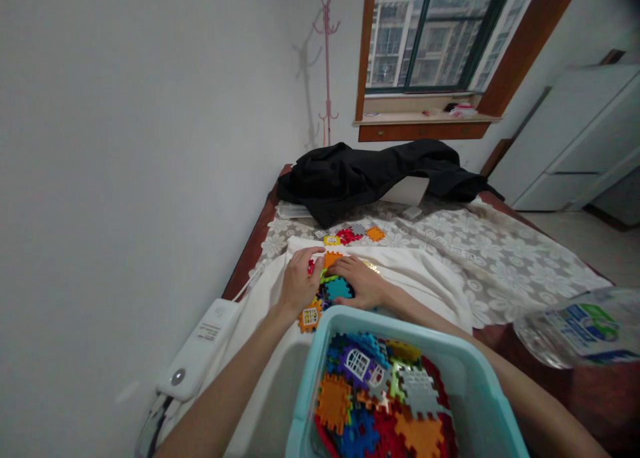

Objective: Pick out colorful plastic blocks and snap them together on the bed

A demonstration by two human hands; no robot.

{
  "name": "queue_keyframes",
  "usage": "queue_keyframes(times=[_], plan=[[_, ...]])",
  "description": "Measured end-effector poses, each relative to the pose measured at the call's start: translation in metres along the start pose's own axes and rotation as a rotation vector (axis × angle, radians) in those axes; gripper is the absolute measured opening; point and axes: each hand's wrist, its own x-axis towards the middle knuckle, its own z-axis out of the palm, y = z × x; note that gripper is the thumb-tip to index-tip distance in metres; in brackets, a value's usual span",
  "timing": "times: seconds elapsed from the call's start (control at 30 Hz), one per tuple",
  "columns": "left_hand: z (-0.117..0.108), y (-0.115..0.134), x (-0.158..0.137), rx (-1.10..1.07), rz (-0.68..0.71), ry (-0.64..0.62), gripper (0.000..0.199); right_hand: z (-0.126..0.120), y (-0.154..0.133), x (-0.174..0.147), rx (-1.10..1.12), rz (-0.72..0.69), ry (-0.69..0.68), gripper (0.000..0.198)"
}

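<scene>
Several bright interlocking plastic tiles lie in a small heap on the white cloth, beyond the tub. My left hand curls in from the left, thumb and forefinger closed at the edge of an orange tile. A bit of a red tile shows inside that curl. From the right, my right hand reaches over the heap, its fingers by the orange tile and its thumb apart. Between them sits a teal tile. An orange tile with a white window lies nearer me. The hands partly hide the heap.
Close to me stands a light blue tub full of mixed tiles. Loose tiles, among them an orange tile, lie on the lace tablecloth. Black fabric covers the far end. A white power bank and a clear bottle flank my arms.
</scene>
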Motion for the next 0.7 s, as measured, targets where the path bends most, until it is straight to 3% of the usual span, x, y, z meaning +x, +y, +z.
queue_keyframes(times=[0.13,0.3,0.5,0.7], plan=[[0.003,-0.004,-0.001,-0.011,-0.062,-0.016,0.034,-0.007,-0.003,0.001,0.033,0.034,0.008,0.045],[0.004,-0.005,0.001,-0.045,-0.085,0.010,0.036,-0.032,-0.008,0.007,0.074,0.140,-0.174,0.037],[0.005,-0.008,0.000,-0.065,-0.074,0.001,0.033,-0.055,-0.002,0.004,0.255,0.180,-0.285,0.024],[0.006,-0.008,0.000,-0.052,-0.072,-0.033,0.035,-0.086,0.008,-0.003,0.464,0.230,-0.128,0.021]])
